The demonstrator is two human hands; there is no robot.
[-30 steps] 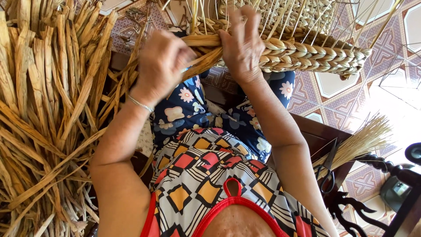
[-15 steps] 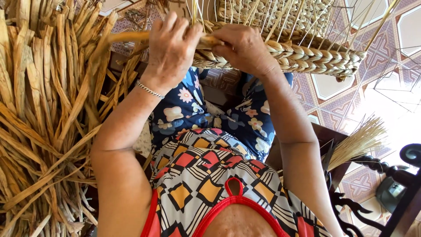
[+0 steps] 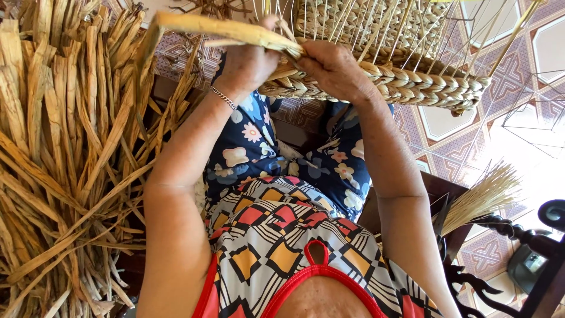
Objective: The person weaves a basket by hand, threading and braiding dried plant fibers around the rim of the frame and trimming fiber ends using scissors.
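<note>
Dried straw pile [image 3: 59, 176], small broom [image 3: 479, 197], patterned tiled floor [image 3: 447, 121]

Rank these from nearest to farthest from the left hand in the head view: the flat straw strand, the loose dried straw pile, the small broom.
1. Flat straw strand: gripped in the left hand, running off to the upper left.
2. Dried straw pile: along the left edge, beside that arm.
3. Small broom: far lower right, past the right arm.

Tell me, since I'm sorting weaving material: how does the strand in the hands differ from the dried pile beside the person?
The strand is single, pulled taut and gripped by the left hand and right hand at the woven basket. The pile of dried leaves is loose, bundled and untouched. Both look like the same tan, flat fibre.
</note>
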